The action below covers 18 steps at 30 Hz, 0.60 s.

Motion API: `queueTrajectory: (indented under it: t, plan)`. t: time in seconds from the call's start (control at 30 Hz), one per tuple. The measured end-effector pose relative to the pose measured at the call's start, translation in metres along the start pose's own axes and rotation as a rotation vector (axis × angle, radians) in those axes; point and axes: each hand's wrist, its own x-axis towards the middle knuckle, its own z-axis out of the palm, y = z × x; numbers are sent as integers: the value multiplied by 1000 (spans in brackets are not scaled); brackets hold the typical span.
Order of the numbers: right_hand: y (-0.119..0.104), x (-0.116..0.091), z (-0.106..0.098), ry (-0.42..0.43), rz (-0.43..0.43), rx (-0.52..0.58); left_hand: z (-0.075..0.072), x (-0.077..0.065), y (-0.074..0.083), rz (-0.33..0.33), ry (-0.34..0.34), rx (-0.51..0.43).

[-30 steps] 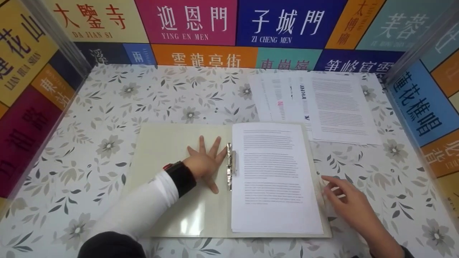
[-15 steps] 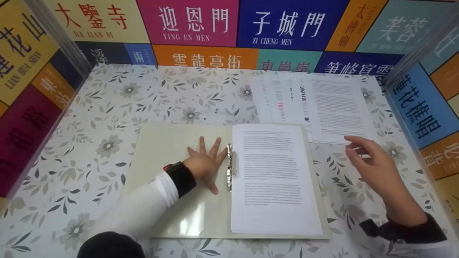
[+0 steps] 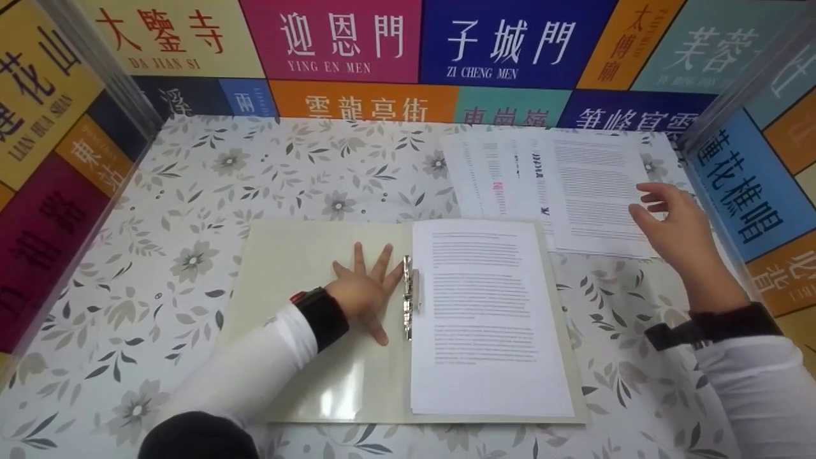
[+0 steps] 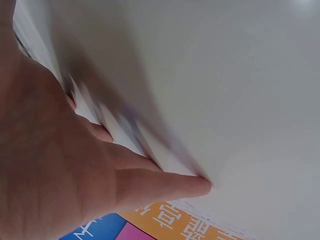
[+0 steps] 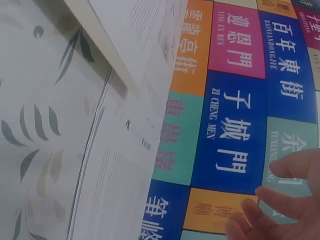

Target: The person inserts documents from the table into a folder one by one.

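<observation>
An open cream folder (image 3: 287, 255) lies on the table, with a printed sheet stack (image 3: 484, 382) on its right half beside a metal clip (image 3: 408, 296) at the spine. My left hand (image 3: 364, 293), fingers spread, rests on the inside of the left cover; the left wrist view shows its fingers touching the smooth cover (image 4: 240, 100). Near the right edge of several fanned printed papers (image 3: 599, 191) hovers my right hand (image 3: 679, 223), fingers loosely bent and apart. In the right wrist view this right hand (image 5: 280, 200) holds nothing, and the loose papers (image 5: 110, 170) lie to its left.
A floral tablecloth (image 3: 191, 191) covers the table. Upright panels with coloured lettering (image 3: 338, 38) border it at the back and both sides. The loose papers overlap one another behind the folder's right cover.
My right hand has moved from the folder's right edge, away from me and to the right, up to the loose papers. The left hand has stayed in place on the cover.
</observation>
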Motion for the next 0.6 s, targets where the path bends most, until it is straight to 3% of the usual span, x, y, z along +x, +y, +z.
queueTrajectory:
  t: [0.33, 0.6]
  plan:
    - [23, 63, -6, -59, 192, -61, -1, -3, -2, 4, 10, -21]
    - [48, 86, -10, -173, 317, -168, -2, -2, -1, 6, 0, -4]
